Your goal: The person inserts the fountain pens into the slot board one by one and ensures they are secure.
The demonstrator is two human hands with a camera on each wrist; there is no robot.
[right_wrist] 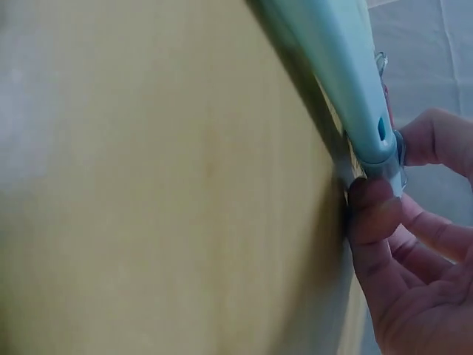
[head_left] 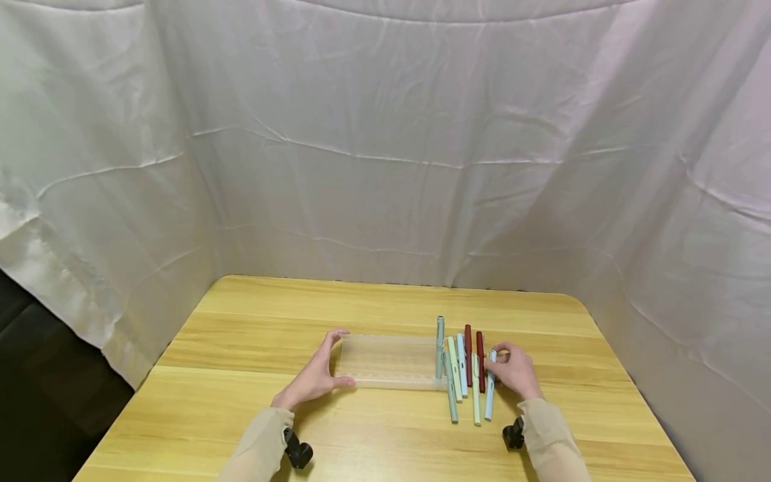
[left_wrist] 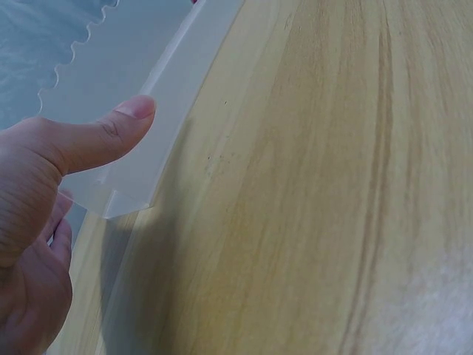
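A clear plastic pen rack (head_left: 391,358) lies on the table, and my left hand (head_left: 316,376) grips its left end. In the left wrist view, the thumb presses on the front strip of the rack, which has a scalloped edge. At the right, my right hand (head_left: 517,371) pinches a light blue pen (head_left: 490,398) near its upper end. Beside that pen lie a pale green pen (head_left: 476,402), two dark red pens (head_left: 468,355), and several other pens in light blue, yellow-green and grey-green. One grey-green pen (head_left: 440,345) lies across the rack's right end.
The wooden table (head_left: 385,442) has rounded back corners. Pale curtains (head_left: 361,167) hang behind it and at both sides. Small black wrist cameras sit on both wrists, over beige sleeves (head_left: 551,435).
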